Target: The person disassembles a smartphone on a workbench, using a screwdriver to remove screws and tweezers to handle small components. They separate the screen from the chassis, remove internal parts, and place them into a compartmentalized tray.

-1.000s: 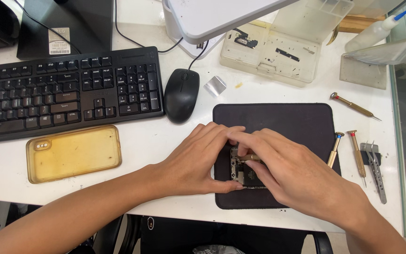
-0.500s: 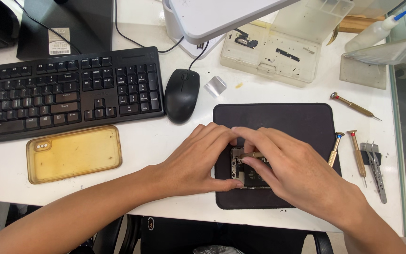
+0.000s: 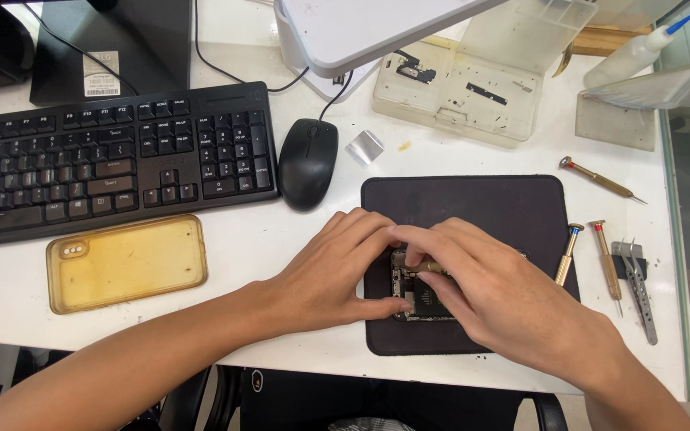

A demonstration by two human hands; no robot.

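Hands meet over an opened phone [image 3: 418, 297], its dark circuitry bared, lying on a matte black mat [image 3: 481, 207]. Left hand [image 3: 333, 267] steadies its edge with curled fingers; right hand [image 3: 493, 291] pinches a slim brass-coloured tool [image 3: 427, 266]. Thin metal screwdrivers [image 3: 569, 254] lie beside the mat.

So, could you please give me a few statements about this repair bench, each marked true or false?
1. Both hands, left hand and right hand, rest on the opened phone on the dark mat. True.
2. The yellowed phone case lies on the mat. False: it lies on the white desk, below the keyboard.
3. The black mouse sits right of the keyboard. True.
4. The right hand holds the tweezers. False: they lie untouched at the right, beside two screwdrivers.
5. A third screwdriver lies apart, above the mat's right corner. True.
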